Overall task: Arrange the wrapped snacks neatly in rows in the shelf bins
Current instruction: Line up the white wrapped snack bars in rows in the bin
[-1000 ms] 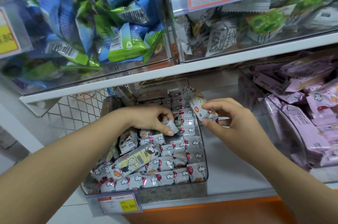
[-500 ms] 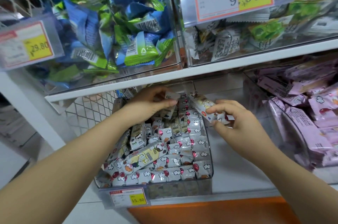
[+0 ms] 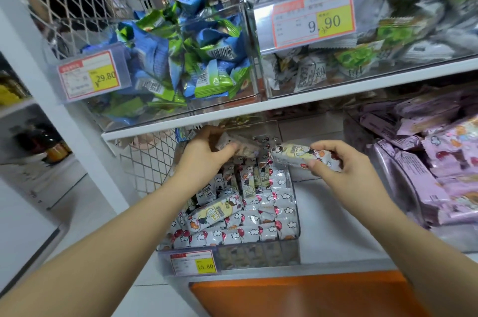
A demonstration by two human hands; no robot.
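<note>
Two hands at the clear bin (image 3: 258, 256) on the lower shelf! Left hand (image 3: 204, 159) pinches a small wrapped snack (image 3: 227, 141) at the back, while right hand (image 3: 336, 169) grips a long snack bar (image 3: 297, 155) above the packed rows of snacks (image 3: 258, 234).

place: shop | evidence: price tags (image 3: 314, 17) on clear shelf bins (image 3: 258, 256) of wrapped snacks (image 3: 232, 235)

Field note: I log the snack bin (image 3: 258, 256) at the left of the lower shelf (image 3: 326, 218), a second bin (image 3: 455, 239) to its right, two more bins (image 3: 134, 120) on the shelf above (image 3: 336, 100).
</note>
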